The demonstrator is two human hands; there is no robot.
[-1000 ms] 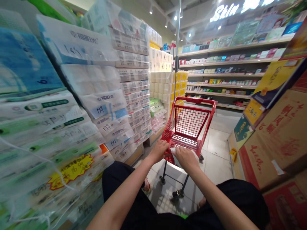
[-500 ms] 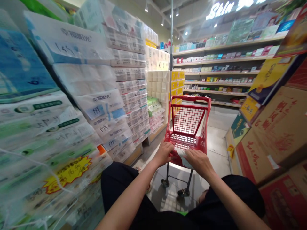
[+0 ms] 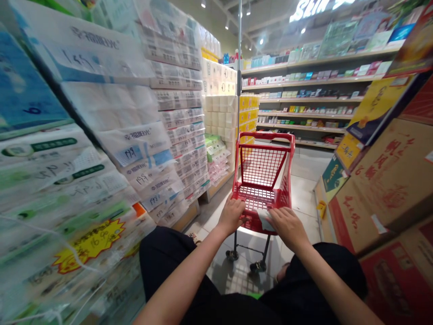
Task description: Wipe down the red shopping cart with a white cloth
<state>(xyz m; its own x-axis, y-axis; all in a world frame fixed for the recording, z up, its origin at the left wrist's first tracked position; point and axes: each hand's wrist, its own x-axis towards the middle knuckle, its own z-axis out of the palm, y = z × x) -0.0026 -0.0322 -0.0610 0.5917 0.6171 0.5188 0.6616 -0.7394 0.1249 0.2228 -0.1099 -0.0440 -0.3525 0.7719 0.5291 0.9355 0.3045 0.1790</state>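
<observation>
A red plastic shopping cart [image 3: 262, 168] with a grid basket stands directly in front of me on small black wheels. My left hand [image 3: 231, 214] is closed over the left end of the cart's near edge. At the right part of that same edge, my right hand [image 3: 286, 225] presses a thin white cloth or tissue [image 3: 264, 220] against the red plastic, its fingers bent over the rim. Part of the cloth is hidden under the fingers. Nothing is visible inside the basket.
Tall stacks of wrapped tissue packs [image 3: 135, 140] line the left side. Cardboard cartons [image 3: 389, 180] are piled close on the right. Shelves of small boxes and bottles [image 3: 304, 81] fill the back, and a thin metal post [image 3: 240, 81] rises beyond the cart. Tiled floor [image 3: 301, 194] lies between.
My right hand and the white cloth have slid a little to the right along the cart's near edge. My left hand keeps its grip. The view has shifted slightly.
</observation>
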